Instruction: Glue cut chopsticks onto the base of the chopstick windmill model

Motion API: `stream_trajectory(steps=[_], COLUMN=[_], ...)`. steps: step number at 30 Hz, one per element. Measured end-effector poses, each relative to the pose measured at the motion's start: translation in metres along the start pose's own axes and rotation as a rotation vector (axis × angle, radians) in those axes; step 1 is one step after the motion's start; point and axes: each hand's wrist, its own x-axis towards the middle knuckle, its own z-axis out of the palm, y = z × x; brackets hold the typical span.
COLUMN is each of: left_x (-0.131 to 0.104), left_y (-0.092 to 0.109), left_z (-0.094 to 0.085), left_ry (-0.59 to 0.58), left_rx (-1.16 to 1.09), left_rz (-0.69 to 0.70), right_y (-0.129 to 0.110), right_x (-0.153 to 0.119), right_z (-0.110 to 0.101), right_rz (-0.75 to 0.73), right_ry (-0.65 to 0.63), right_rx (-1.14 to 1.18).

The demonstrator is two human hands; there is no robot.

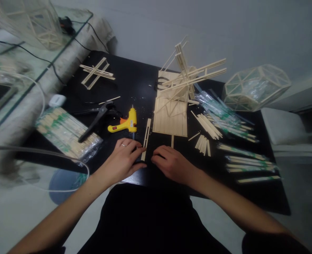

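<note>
My left hand (126, 157) rests at the near edge of the black table, its fingers spread and touching a narrow piece of joined wooden sticks (146, 139). To the right of that piece, my right hand (171, 163) is closed with curled fingers; what it holds, if anything, is too small to make out. A thin stick (172, 141) lies just beyond its knuckles. Above my left hand lies a yellow glue gun (124, 124). Past my right hand is a flat mat of sticks (170, 118), with a frame of crossed sticks (189, 79) on its far end.
Black pliers (99, 118) and bagged sticks (66, 132) lie left. Loose sticks (207, 127), more packets (251, 162) and a polyhedral stick frame (257, 88) are right. A crossed stick piece (97, 73) is at the far left. A white cable (43, 95) hangs left.
</note>
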Motion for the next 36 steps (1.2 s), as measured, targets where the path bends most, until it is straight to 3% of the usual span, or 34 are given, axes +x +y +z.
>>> stream_trajectory(steps=[13, 19, 24, 30, 33, 36], left_x=[0.017, 0.025, 0.052, 0.087, 0.084, 0.063], left_y=[-0.005, -0.008, -0.027, -0.045, -0.046, -0.041], left_z=[-0.008, -0.026, -0.041, -0.033, -0.029, -0.031], left_ry=[-0.108, -0.106, -0.095, -0.123, -0.085, 0.011], left_rx=[-0.057, -0.169, -0.145, -0.010, -0.025, -0.133], left_rz=[0.037, -0.001, -0.014, -0.081, -0.113, -0.157], right_y=[0.003, 0.004, 0.006, 0.008, 0.006, 0.004], right_x=[-0.013, -0.014, -0.002, 0.022, 0.027, 0.027], right_z=[-0.006, -0.006, 0.000, 0.011, 0.013, 0.016], right_rz=[0.032, 0.053, 0.087, 0.091, 0.107, 0.103], right_ry=[0.071, 0.066, 0.042, -0.031, -0.059, -0.051], right_rx=[0.102, 0.136, 0.113, 0.010, -0.019, 0.010])
